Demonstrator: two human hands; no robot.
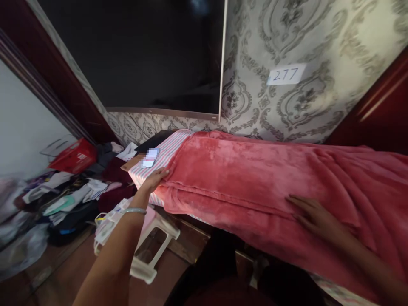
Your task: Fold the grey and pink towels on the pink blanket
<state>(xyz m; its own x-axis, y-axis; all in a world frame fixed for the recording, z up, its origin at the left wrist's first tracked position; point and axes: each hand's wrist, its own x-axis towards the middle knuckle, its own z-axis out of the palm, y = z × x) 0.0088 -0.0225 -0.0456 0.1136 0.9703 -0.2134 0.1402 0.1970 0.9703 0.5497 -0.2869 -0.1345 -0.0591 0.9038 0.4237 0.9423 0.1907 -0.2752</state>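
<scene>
A plush coral-red blanket (255,170) lies over a long surface, its left part spread fairly flat with a folded edge along the front. My left hand (157,176) is at the blanket's front left corner, its fingers closed at the edge; the fingertips are partly hidden. A pale bracelet circles that wrist. Farther right, my right hand (312,212) rests on the blanket near the front fold, fingers stretched out. Under the blanket, a striped cloth (174,146) shows at the left end. A phone-like item with a blurred screen (150,157) lies on this cloth.
A large dark television (143,55) hangs above the surface. Paper marked 277 (287,74) is on the patterned wall. Heaped clothes (79,191) and a red bag (75,156) lie left. A white plastic stool (159,250) stands below my left arm. Loose blanket folds (366,182) gather at right.
</scene>
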